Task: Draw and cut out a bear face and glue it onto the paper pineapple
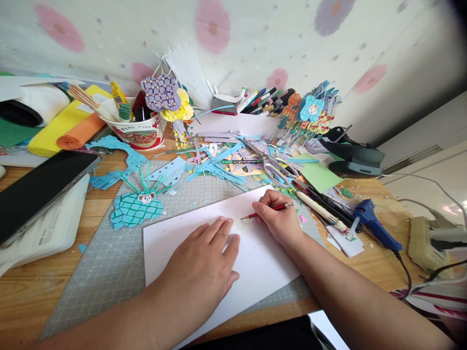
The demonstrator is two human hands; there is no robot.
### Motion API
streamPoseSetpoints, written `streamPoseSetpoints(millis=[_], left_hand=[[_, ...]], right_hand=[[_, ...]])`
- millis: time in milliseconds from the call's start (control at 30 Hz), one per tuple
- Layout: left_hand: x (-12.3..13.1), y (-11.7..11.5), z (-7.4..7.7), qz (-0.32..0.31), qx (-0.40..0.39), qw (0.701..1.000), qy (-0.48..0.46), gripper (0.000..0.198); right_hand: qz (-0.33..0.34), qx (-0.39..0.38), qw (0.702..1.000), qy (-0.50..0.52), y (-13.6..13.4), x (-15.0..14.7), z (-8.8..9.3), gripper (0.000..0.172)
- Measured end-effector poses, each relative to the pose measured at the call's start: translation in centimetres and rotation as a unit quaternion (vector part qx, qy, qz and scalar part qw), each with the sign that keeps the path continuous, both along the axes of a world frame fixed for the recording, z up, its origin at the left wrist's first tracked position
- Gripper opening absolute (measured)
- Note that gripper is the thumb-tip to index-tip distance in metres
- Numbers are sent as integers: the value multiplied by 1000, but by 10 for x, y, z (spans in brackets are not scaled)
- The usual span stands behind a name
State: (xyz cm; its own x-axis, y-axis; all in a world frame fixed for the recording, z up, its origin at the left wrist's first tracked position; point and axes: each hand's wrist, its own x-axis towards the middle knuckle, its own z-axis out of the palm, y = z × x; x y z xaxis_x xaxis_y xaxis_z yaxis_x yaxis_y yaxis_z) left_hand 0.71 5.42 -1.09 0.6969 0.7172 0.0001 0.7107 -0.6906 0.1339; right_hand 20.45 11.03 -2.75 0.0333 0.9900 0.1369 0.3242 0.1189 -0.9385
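A white sheet of paper (251, 272) lies at a slant over a grey cutting mat (91, 277). My left hand (207, 253) rests flat on the sheet, fingers stretched out, holding nothing. A red pencil (282, 206) is gripped in my right hand (279, 218), its tip on or just above the paper, where faint marks show. Left of the sheet sits a blue paper cutout (136, 210) with green crossed lines, a small animal face and green stems.
Coloured paper scraps (219, 165) and silver scissors (275, 165) lie behind the sheet. To the right are several pens (321, 209), a blue glue gun (377, 226) and a power strip (423, 243). A dark phone (44, 189) and a paper tub (134, 131) are at left.
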Motion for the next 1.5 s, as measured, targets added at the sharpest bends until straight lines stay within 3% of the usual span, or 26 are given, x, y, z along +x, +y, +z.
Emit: streamPoseSetpoints(millis=[467, 633, 967, 1500], left_hand=[[-1, -1, -4, -11, 26, 1000, -4, 51], [-1, -2, -3, -10, 27, 1000, -4, 52], [0, 0, -4, -7, 21, 1000, -6, 51], [1, 1, -1, -6, 7, 1000, -1, 51]], right_hand=[[4, 12, 1000, -20, 1, -1, -2, 30], [5, 8, 1000, 16, 0, -1, -3, 31], [66, -21, 997, 16, -3, -2, -5, 27], [5, 3, 1000, 25, 0, -1, -4, 30]])
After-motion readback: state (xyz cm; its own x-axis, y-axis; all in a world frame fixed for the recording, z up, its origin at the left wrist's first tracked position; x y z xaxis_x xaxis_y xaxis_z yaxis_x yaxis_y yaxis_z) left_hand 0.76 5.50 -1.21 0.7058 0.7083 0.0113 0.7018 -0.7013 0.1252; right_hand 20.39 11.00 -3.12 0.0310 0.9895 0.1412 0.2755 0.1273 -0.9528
